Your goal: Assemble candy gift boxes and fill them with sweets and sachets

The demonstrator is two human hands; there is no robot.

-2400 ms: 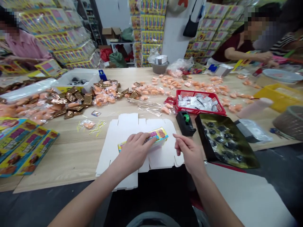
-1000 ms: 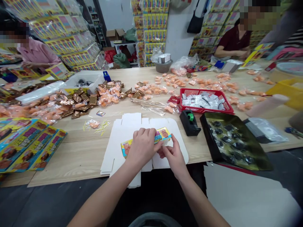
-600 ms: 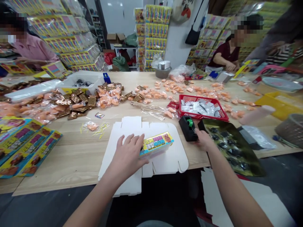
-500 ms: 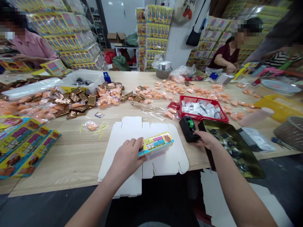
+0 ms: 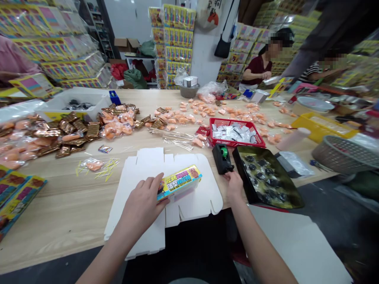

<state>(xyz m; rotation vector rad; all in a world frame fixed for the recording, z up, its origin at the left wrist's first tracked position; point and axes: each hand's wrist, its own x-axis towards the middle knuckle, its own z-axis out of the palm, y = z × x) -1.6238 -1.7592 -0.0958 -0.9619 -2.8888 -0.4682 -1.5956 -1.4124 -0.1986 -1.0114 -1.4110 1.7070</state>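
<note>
A small printed box (image 5: 180,180), yellow and blue with colourful lettering, is gripped at its left end by my left hand (image 5: 145,199). Beneath it lie flat white unfolded cartons (image 5: 194,205) on the wooden table. My right hand (image 5: 233,184) is at the front end of a black tape dispenser (image 5: 220,159) holding a green roll. Its fingertips are bent together by the cutter edge; whether tape is between them is too small to see. To the right of that hand stands a dark tray (image 5: 278,199) of wrapped black pieces.
A red basket (image 5: 238,145) of silvery packets sits behind the dispenser. Orange wrapped pieces (image 5: 177,116) and brown-gold sachets (image 5: 78,126) spread across the table. More printed boxes (image 5: 19,193) lie at left. A co-worker (image 5: 260,71) works across the table.
The camera view has swung to the right, so things appear further left. My right hand has drawn back from the dispenser's side to its front end. My left hand keeps the box.
</note>
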